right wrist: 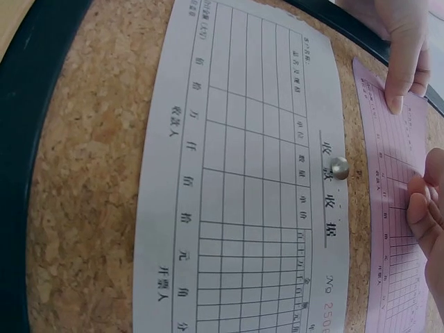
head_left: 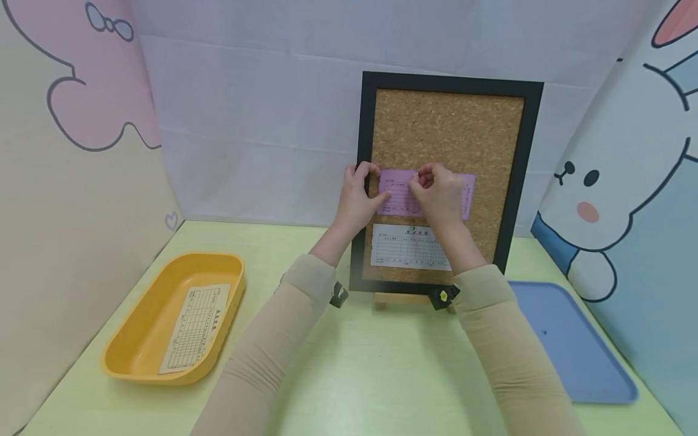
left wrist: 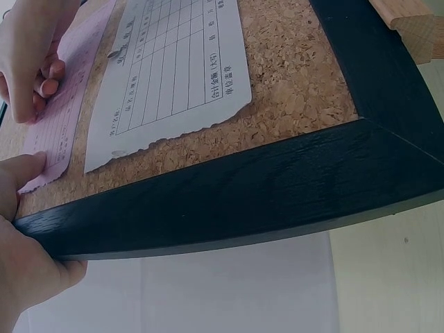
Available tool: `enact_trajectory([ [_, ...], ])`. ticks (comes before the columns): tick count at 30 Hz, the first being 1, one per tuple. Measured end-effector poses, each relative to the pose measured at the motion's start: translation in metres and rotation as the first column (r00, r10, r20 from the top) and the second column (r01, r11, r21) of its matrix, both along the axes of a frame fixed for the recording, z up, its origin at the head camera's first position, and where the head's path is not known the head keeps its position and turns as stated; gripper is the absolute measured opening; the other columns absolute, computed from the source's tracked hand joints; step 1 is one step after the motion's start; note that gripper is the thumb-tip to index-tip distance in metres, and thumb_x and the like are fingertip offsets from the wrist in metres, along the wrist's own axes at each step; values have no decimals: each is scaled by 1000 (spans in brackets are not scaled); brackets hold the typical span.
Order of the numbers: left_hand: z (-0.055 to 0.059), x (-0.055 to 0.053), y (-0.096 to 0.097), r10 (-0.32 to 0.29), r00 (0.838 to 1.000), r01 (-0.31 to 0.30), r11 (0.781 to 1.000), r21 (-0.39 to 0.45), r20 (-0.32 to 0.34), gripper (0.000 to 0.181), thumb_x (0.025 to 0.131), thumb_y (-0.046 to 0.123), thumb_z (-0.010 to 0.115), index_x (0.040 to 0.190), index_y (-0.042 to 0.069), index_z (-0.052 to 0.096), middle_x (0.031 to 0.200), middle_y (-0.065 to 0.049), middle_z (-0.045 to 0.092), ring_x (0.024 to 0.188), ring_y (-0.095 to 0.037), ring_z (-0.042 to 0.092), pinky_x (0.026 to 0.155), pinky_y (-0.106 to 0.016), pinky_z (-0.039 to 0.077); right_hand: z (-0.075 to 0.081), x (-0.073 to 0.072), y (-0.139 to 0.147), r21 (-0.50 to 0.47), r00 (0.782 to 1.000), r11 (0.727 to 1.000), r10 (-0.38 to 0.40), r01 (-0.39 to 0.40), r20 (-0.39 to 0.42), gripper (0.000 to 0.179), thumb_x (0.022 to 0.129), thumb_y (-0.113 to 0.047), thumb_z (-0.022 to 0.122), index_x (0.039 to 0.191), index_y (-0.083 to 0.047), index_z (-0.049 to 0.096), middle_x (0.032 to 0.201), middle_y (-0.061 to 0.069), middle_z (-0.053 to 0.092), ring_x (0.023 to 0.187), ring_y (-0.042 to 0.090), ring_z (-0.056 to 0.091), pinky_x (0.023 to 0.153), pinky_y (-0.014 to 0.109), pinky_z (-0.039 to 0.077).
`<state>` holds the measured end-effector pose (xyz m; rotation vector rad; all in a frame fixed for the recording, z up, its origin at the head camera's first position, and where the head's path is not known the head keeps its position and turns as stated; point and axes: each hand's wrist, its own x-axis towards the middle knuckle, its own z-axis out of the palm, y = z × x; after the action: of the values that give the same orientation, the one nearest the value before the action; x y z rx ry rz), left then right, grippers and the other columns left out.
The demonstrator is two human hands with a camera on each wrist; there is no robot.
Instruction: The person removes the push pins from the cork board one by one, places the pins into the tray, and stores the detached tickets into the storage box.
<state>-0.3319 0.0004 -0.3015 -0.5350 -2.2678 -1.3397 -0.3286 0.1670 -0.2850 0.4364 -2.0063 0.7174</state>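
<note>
A black-framed corkboard [head_left: 447, 130] leans upright on a small wooden stand. My left hand [head_left: 357, 197] grips its left edge, fingers around the frame and thumb pressing on a pink receipt slip [head_left: 394, 195]. Near the slip's top middle, my right hand [head_left: 440, 195] pinches a small shiny thumbtack [head_left: 418, 174], mostly hidden by the fingertips. Below the pink slip, a white receipt slip [right wrist: 236, 180] lies against the cork, with a silver thumbtack [right wrist: 340, 168] at its top middle.
On the left of the table stands a yellow tray [head_left: 117, 345] with a cream receipt slip [head_left: 197, 327] inside. A blue tray [head_left: 578, 351] lies at the right, holding a tiny dark item [head_left: 544, 332]. Behind the board hangs a white cloth [head_left: 245, 121].
</note>
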Motion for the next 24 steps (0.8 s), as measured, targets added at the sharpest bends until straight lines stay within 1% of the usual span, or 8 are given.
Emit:
enact_trajectory([
  [8, 0, 0, 0, -1, 1000, 1, 1000, 10, 1, 36, 83, 16, 73, 110, 12, 49, 118, -11, 40, 110, -23, 44, 96, -35, 41, -3, -1, 2, -21, 1000, 1000, 14, -14, -18, 9, 80, -4, 62, 80, 5, 64, 70, 16, 66, 59, 24, 62, 56, 22, 45],
  [10, 0, 0, 1, 0, 1000, 0, 1000, 12, 0, 37, 83, 16, 73, 110, 12, 49, 118, -11, 40, 111, -23, 44, 96, -35, 41, -3, -1, 2, -34, 1000, 999, 22, -22, -21, 10, 80, -4, 62, 81, 5, 64, 71, 16, 66, 60, 24, 62, 57, 23, 45],
  [14, 1, 1, 1, 0, 1000, 0, 1000, 19, -4, 36, 83, 15, 73, 110, 12, 50, 118, -11, 40, 111, -23, 43, 96, -35, 41, -3, 0, 3, -41, 999, 998, 38, -40, -36, 11, 80, -5, 63, 82, 5, 64, 72, 16, 67, 59, 25, 62, 56, 31, 49],
  [16, 1, 1, 1, -1, 1000, 1, 1000, 22, -4, 36, 83, 15, 73, 110, 12, 50, 119, -11, 40, 112, -23, 43, 97, -34, 41, -4, 0, 4, -44, 998, 998, 42, -44, -45, 10, 81, -5, 63, 82, 5, 64, 71, 15, 67, 58, 24, 62, 55, 32, 49],
  [18, 1, 1, 1, -2, 1000, 2, 1000, 23, -4, 35, 83, 15, 73, 109, 11, 50, 119, -11, 40, 112, -23, 43, 97, -34, 41, -5, 0, 6, -48, 998, 998, 46, -49, -50, 9, 81, -5, 63, 82, 4, 65, 70, 15, 67, 57, 24, 61, 55, 28, 48],
  [22, 0, 1, 1, 4, 1000, -5, 999, 33, 1, 32, 83, 16, 73, 108, 11, 52, 120, -12, 41, 115, -25, 44, 100, -35, 40, -8, 0, 9, -70, 996, 995, 71, -74, -48, 9, 82, -5, 64, 84, 4, 65, 72, 14, 67, 58, 23, 61, 57, 15, 43],
  [24, 0, 2, 2, 15, 1000, -15, 999, 43, 9, 28, 84, 18, 72, 104, 10, 54, 124, -14, 41, 121, -27, 43, 102, -37, 39, -9, 1, 11, -83, 995, 992, 91, -94, -48, 10, 82, -5, 65, 85, 4, 65, 73, 15, 67, 60, 23, 62, 58, 12, 42],
])
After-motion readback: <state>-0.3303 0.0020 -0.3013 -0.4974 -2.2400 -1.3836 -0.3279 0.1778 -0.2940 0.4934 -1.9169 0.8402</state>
